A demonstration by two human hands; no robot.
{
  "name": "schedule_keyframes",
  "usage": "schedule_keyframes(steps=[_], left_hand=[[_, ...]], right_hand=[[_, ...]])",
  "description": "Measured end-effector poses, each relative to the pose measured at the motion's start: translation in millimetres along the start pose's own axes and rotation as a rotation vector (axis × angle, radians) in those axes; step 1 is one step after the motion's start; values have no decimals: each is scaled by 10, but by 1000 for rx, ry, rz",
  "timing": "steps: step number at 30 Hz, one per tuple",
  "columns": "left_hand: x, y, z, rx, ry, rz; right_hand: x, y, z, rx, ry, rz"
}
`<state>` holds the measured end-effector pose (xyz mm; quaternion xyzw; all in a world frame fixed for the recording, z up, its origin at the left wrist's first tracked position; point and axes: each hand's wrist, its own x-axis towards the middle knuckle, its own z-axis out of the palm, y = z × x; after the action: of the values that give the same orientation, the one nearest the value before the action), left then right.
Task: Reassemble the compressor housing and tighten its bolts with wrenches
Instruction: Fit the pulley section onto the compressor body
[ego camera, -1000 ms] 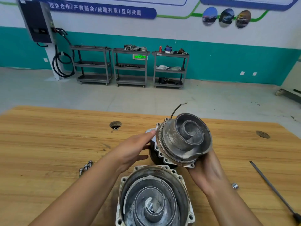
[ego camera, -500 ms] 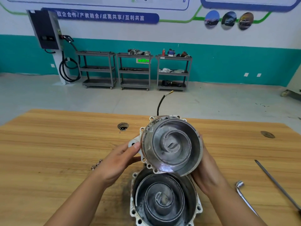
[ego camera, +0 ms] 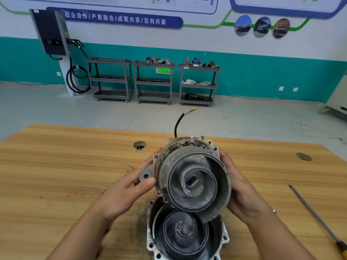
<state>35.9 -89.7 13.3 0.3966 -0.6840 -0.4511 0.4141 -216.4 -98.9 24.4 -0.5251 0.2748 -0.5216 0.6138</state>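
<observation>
I hold the compressor body [ego camera: 193, 181] in the air between both hands, its spiral scroll face tilted toward me. A black wire [ego camera: 178, 122] sticks up from its back. My left hand [ego camera: 129, 190] grips its left side, thumb by a mounting lug. Fingers of my right hand [ego camera: 242, 192] curl round its right side. Directly below, on the wooden table [ego camera: 56, 166], lies the other housing half [ego camera: 185, 233], open side up, with its own spiral scroll and bolt holes round the rim. The held body overlaps its far edge.
A long screwdriver [ego camera: 315, 216] lies on the table at the right. A small metal piece [ego camera: 273, 210] shows beside my right wrist, and another bit of metal [ego camera: 103, 191] peeks out left of my left hand. Two round holes [ego camera: 139, 145] mark the tabletop. Carts stand by the far wall.
The held compressor body has turned, its scroll face now pointing more toward me, and it has come lower and nearer over the housing half on the table. Both hands kept their grip.
</observation>
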Motion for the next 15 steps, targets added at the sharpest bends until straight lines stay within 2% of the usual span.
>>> schedule_keyframes(steps=[3, 6, 12, 15], left_hand=[[-11, 173, -33, 64, -90, 66], [7, 263, -56, 93, -151, 88], [-132, 199, -42, 101, -80, 28], [-257, 164, 8, -10, -16, -83]], right_hand=[[-15, -102, 92, 28, 9, -45], [44, -234, 199, -59, 79, -89], [116, -324, 373, -202, 116, -76], [119, -328, 404, -213, 130, -77]])
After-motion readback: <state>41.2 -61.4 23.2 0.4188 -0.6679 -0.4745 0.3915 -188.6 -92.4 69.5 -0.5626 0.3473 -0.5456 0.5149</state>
